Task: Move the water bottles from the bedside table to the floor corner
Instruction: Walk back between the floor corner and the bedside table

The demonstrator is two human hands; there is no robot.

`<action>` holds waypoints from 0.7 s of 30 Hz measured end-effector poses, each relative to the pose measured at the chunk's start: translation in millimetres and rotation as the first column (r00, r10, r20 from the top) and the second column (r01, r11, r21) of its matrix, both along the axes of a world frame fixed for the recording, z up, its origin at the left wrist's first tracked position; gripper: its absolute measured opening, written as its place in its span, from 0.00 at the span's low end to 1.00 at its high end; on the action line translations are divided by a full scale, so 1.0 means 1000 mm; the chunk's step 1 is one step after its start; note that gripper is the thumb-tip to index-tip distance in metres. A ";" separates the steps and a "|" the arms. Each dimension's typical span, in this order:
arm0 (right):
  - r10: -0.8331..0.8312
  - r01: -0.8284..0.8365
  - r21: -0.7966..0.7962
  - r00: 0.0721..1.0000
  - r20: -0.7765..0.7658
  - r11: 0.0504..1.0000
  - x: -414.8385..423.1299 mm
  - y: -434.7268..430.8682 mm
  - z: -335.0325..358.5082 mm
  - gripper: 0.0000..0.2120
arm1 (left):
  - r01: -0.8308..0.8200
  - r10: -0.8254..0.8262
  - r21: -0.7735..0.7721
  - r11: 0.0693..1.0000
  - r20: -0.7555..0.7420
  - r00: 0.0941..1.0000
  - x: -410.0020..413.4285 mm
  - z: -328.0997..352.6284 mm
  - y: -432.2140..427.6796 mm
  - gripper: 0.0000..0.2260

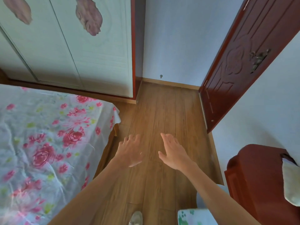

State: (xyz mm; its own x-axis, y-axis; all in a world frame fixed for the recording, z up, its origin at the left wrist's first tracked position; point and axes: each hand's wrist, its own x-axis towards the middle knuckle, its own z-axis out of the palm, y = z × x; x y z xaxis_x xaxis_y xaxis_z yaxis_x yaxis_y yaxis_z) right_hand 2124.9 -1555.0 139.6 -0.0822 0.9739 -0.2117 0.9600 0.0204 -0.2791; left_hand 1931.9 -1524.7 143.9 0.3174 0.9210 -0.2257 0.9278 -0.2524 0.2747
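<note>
No water bottle shows in this view. My left hand and my right hand are stretched out side by side over the wooden floor, palms down, fingers apart, holding nothing. The floor corner lies ahead, where the wardrobe side meets the pale wall. A dark red bedside table stands at the right edge, close to my right forearm, with a pale cloth draped over its far side.
A bed with a rose-patterned cover fills the left. A white sliding-door wardrobe stands behind it. A dark red door stands open on the right. My shoe and a floral fabric item are at the bottom.
</note>
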 end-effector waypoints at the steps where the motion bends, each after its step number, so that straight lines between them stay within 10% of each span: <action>1: 0.003 -0.003 -0.002 1.000 0.007 1.000 -0.003 0.011 -0.001 0.37 | 0.002 -0.002 0.000 1.000 -0.001 1.000 -0.002 0.000 0.010 0.30; 21: 0.102 -0.102 0.000 0.995 -0.017 0.995 0.026 0.237 -0.006 0.38 | -0.103 0.102 0.027 0.994 0.007 0.995 0.020 -0.003 0.222 0.30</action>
